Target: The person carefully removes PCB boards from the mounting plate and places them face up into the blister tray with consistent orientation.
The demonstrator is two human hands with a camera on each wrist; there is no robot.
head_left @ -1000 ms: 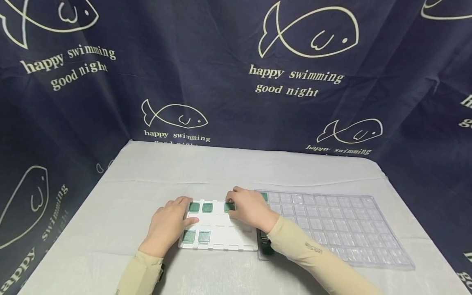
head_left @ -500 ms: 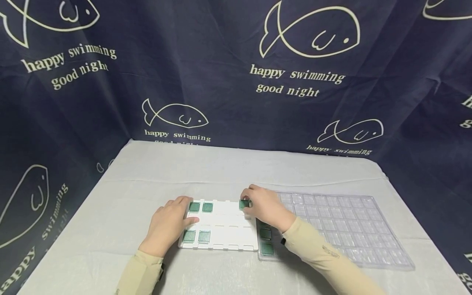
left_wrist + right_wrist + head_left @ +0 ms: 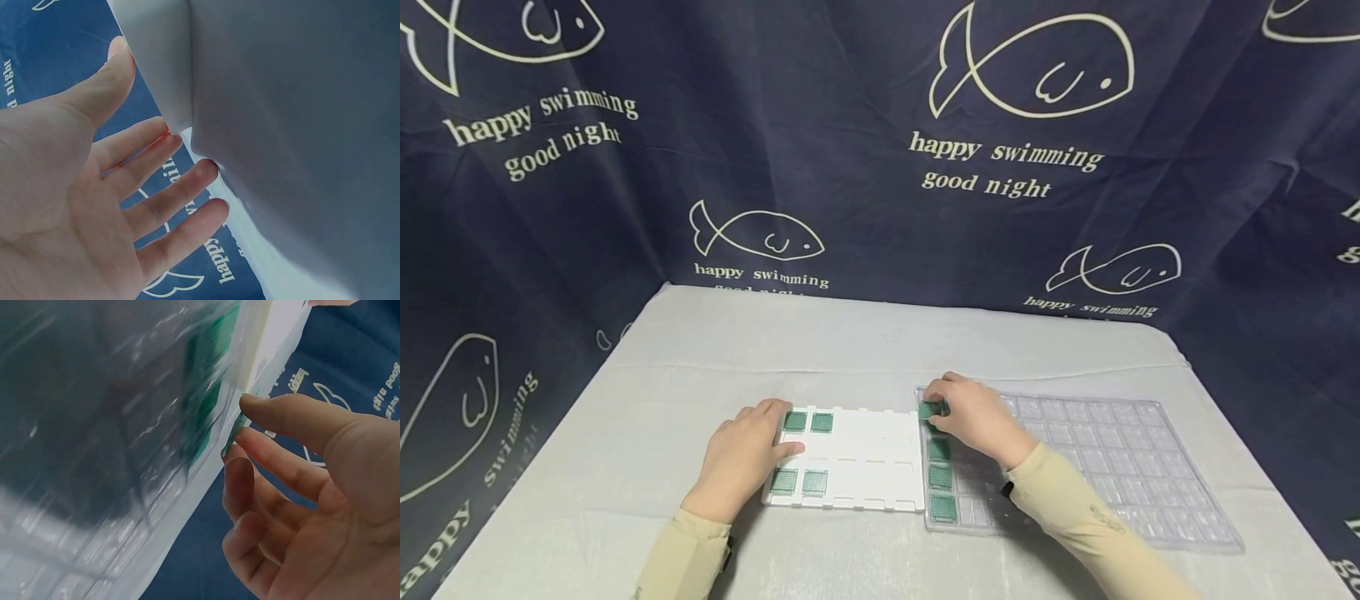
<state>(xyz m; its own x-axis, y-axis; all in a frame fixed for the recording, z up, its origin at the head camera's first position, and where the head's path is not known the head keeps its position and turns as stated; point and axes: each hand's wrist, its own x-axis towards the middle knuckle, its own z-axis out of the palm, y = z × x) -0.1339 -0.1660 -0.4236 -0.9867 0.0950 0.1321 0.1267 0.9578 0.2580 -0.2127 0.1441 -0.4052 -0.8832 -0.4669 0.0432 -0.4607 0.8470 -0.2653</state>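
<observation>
My left hand (image 3: pixel 733 462) rests at the left edge of a white slotted tray (image 3: pixel 872 450), thumb lying over its top. In the left wrist view its fingers (image 3: pixel 175 187) are nearly straight. Small green circuit boards sit at the tray's left end: two at the back (image 3: pixel 822 423) and two at the front (image 3: pixel 816 482). My right hand (image 3: pixel 977 421) pinches another green circuit board (image 3: pixel 234 433) between thumb and fingertips, over the back left corner of a clear compartment tray (image 3: pixel 1120 450). Green boards (image 3: pixel 940 477) line that tray's left column; the hand partly covers its back end.
The clear tray stands right against the white tray's right edge, and its many compartments stretch to the right. Both lie on a white-covered table (image 3: pixel 820 333). A dark blue fish-print curtain (image 3: pixel 880 167) hangs behind and at the sides.
My right hand has carried the pinched circuit board rightward, from the white tray's back row to the clear tray's back left corner. More green boards in the left column now show. My left hand stays put.
</observation>
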